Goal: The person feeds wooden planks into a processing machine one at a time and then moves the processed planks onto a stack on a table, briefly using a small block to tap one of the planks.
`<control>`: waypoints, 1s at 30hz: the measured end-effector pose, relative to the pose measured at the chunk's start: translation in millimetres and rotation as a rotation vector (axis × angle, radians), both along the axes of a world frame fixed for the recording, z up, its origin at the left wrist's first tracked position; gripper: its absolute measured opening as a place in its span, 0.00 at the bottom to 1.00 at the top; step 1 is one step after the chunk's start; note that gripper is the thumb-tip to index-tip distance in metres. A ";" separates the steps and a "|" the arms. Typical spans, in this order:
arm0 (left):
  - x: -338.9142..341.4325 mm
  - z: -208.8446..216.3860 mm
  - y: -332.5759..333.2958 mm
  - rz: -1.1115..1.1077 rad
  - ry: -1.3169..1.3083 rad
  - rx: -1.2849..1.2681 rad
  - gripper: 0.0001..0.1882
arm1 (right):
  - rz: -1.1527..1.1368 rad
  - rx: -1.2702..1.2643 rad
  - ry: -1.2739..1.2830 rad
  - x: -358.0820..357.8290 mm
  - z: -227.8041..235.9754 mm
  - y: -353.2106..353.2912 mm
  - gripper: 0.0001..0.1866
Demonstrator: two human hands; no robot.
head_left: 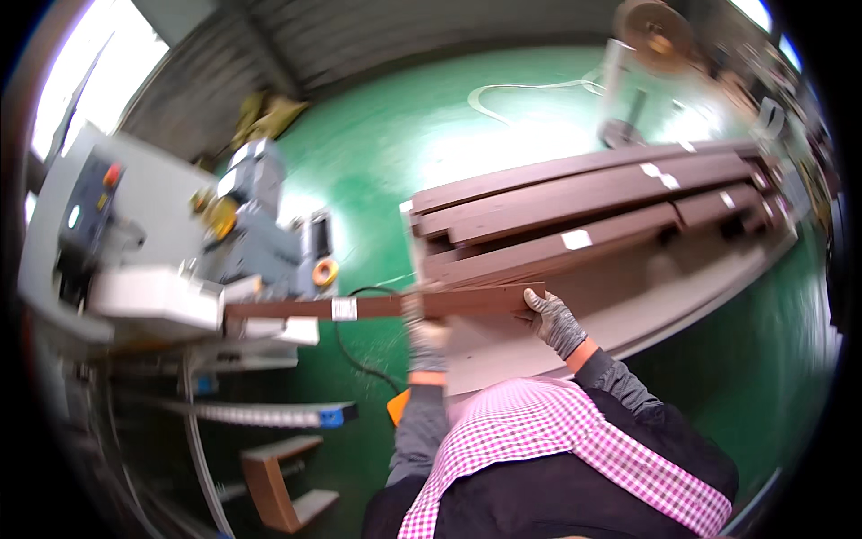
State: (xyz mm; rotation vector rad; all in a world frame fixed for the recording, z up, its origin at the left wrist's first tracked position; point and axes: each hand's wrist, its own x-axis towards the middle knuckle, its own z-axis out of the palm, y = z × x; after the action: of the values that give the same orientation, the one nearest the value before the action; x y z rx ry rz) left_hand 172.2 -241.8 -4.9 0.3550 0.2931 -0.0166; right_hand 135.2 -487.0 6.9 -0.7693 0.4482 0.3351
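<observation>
A long, narrow brown board (485, 301) with a white label lies crosswise in front of me. Its left end reaches the white block of the machine at the left. At the board's right end my right hand (554, 325), in a grey glove, grips it with the thumb on top and the fingers at the underside. My left hand (426, 334) crosses the board's middle and is smeared by motion, so its fingers do not show clearly. Orange bands circle both wrists.
Several labelled brown boards (575, 202) are stacked on a pale panel (646, 323) to the right. The grey machine (260, 225) has a control box (87, 202) with a red button. A blue-ended rail (269, 415) juts out below. A black cable (355, 362) loops over the green floor.
</observation>
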 end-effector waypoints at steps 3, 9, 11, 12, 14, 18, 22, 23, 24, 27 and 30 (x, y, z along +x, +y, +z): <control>-0.7 2.4 68.9 0.149 -0.155 0.212 0.18 | -0.071 -0.019 0.111 -28.7 -19.7 -93.9 0.19; -24.6 -50.8 115.0 0.077 0.175 0.234 0.15 | -0.614 0.010 0.397 -54.2 -125.0 -225.0 0.18; -24.2 -61.1 66.9 0.029 0.373 0.151 0.11 | -0.748 0.167 0.270 -52.6 -167.3 -244.5 0.19; -25.4 -77.8 57.1 0.016 0.430 0.077 0.10 | -0.745 0.252 0.366 -40.5 -177.6 -244.7 0.21; -32.1 -106.9 38.3 -0.177 0.388 -0.081 0.14 | -0.640 0.264 0.378 -29.5 -185.8 -242.0 0.24; -20.6 -137.6 -23.2 -0.080 0.587 -0.004 0.19 | -0.530 0.041 0.381 -2.4 -146.3 -215.7 0.32; -10.9 -134.5 -62.5 -0.163 0.528 0.077 0.20 | -0.379 -0.031 0.314 7.4 -121.3 -214.8 0.37; -5.4 -138.7 -65.9 -0.203 0.529 0.086 0.19 | -0.377 -0.038 0.316 9.6 -121.6 -218.1 0.37; -0.9 -142.7 -68.3 -0.201 0.593 0.025 0.17 | -0.284 -0.083 0.301 11.6 -122.8 -221.0 0.37; 3.8 -144.0 -80.9 -0.214 0.587 0.097 0.15 | -0.185 -0.119 0.280 13.0 -117.9 -223.2 0.36; 15.6 -162.0 -70.3 -0.240 0.573 0.051 0.14 | -0.216 -0.094 0.312 19.6 -111.9 -209.5 0.36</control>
State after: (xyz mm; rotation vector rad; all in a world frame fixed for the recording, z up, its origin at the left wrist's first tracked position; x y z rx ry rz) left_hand 187.8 -312.1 -166.9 0.4306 0.8168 -0.3514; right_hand 154.8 -696.5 -105.0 -0.7549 0.8387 0.2331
